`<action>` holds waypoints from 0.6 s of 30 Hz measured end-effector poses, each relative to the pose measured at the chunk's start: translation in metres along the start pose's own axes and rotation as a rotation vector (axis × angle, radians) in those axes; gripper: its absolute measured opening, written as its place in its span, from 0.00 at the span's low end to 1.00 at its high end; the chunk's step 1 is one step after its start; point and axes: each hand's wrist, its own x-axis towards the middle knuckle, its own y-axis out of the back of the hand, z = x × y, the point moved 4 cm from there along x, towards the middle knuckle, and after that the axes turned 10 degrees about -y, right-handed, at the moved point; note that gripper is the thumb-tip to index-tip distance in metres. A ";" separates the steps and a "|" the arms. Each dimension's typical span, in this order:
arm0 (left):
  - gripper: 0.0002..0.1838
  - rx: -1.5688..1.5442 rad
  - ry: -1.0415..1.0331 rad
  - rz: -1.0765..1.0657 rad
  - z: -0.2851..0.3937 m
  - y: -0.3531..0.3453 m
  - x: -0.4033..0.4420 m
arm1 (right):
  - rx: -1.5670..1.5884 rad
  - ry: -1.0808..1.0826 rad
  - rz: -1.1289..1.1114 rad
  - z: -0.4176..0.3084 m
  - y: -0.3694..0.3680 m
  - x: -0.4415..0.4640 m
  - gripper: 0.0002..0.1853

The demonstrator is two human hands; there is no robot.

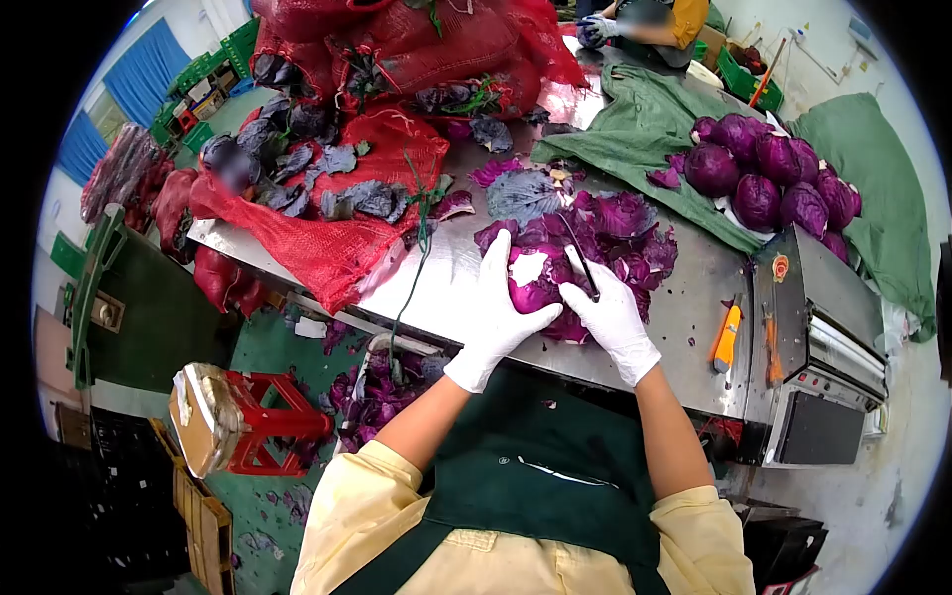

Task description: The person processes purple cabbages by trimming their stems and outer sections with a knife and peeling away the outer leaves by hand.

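Observation:
A red cabbage [535, 290] with a pale cut patch on its top sits at the table's near edge, between my white-gloved hands. My left hand [504, 309] is wrapped round its left side, thumb along the front. My right hand [608, 315] grips a dark, thin knife [579, 252], whose blade points up and away; its thumb and lower fingers also rest by the cabbage's right side. Loose purple cabbage leaves [625, 223] lie heaped just beyond and to the right of the cabbage. A greyish outer leaf [524, 195] lies behind it.
Trimmed cabbages [759, 201] are piled on green cloth at right. A yellow box cutter [727, 337] lies near a wrapping machine [828, 347]. Red mesh sacks [436, 59] fill the back left. A red stool [273, 421] stands at left. Across the table is another person's gloved hand [597, 30].

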 end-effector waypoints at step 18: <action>0.65 0.154 0.024 0.021 0.027 -0.012 -0.004 | -0.152 -0.245 -0.127 0.022 0.019 0.013 0.24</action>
